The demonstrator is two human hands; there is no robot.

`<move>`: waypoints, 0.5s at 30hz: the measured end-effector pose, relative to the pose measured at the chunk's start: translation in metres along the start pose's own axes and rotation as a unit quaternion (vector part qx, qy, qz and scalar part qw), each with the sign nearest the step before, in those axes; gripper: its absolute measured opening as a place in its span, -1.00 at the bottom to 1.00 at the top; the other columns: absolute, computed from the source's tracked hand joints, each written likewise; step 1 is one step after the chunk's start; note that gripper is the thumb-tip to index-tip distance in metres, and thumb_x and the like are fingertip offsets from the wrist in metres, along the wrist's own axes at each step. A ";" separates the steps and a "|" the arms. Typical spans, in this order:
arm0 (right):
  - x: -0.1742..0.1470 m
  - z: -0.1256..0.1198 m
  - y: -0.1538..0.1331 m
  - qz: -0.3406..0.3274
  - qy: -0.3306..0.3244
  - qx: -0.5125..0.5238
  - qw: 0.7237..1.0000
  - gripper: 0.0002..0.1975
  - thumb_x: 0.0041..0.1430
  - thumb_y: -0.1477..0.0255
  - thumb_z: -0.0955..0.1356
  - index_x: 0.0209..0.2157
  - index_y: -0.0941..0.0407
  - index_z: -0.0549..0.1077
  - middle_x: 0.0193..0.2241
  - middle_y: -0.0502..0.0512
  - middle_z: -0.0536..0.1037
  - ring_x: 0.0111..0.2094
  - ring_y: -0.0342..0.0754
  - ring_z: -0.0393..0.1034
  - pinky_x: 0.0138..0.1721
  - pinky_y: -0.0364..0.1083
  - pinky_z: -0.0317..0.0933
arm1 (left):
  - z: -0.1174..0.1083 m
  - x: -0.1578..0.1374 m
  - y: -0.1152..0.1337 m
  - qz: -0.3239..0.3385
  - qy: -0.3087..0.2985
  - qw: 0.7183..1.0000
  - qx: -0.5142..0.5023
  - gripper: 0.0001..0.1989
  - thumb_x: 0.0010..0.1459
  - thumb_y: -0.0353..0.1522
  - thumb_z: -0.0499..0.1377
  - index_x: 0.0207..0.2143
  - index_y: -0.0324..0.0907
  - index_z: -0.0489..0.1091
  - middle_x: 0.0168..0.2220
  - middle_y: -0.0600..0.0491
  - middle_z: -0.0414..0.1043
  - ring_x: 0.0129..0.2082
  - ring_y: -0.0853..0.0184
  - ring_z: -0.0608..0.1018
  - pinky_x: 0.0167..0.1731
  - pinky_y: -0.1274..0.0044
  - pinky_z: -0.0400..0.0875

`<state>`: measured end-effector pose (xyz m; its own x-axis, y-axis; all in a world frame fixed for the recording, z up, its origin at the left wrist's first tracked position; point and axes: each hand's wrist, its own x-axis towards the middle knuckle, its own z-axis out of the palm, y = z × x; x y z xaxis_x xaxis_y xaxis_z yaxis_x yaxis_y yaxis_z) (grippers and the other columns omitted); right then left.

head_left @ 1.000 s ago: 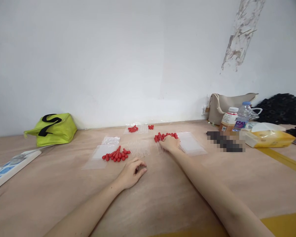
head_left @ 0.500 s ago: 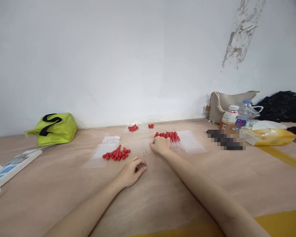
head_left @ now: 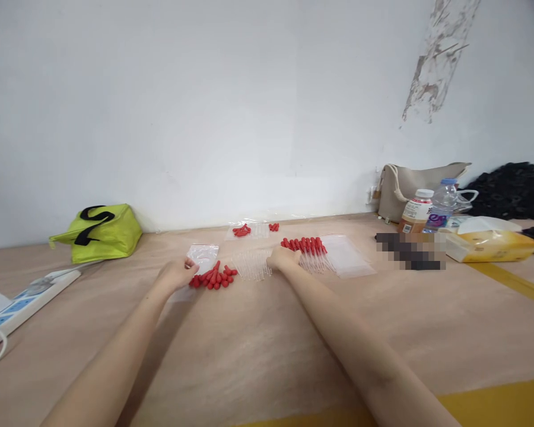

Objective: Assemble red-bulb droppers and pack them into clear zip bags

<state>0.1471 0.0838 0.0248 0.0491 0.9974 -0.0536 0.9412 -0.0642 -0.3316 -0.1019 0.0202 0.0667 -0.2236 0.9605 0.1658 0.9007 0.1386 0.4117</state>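
Note:
My left hand (head_left: pixel 177 275) hovers at the left edge of a pile of red rubber bulbs (head_left: pixel 214 277), fingers apart and nothing visible between them. Beneath and behind it lie clear zip bags (head_left: pixel 203 254). My right hand (head_left: pixel 283 259) is at the right end of a row of thin clear dropper tubes (head_left: pixel 251 265). Its fingers are curled and point away from me, so what they hold is hidden. Just right of that hand, several droppers with red bulbs (head_left: pixel 306 244) lie side by side, their clear tubes toward me.
Another clear bag (head_left: pixel 349 256) lies right of the droppers. Small red bulbs (head_left: pixel 241 230) rest near the wall. A lime bag (head_left: pixel 104 234) and power strip (head_left: pixel 26 305) stand left; bottles (head_left: pixel 416 212), a tissue pack (head_left: pixel 489 240) and a beige bag (head_left: pixel 420 184) stand right.
My left hand has moved left and away from me, from the bare table to the red bulbs and bags. The right hand has shifted slightly left toward the clear tubes.

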 end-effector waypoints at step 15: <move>-0.059 -0.016 0.049 -0.113 0.150 -0.035 0.982 -0.72 0.13 0.37 0.13 -0.36 0.19 0.39 -0.32 0.24 0.48 -0.23 0.06 0.32 -0.21 -0.02 -0.04 | 0.014 0.013 -0.035 -0.058 -0.095 0.992 -0.067 -0.87 -0.23 -0.42 0.15 -0.75 -0.23 0.28 -0.77 0.12 0.26 -0.69 0.36 0.36 -0.70 0.62 0.15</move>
<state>0.1958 0.0226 0.0272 -0.0771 0.9519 0.2966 0.9596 0.1515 -0.2370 -0.1315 0.0313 0.0422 -0.2372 0.9699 -0.0552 0.8130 0.2293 0.5352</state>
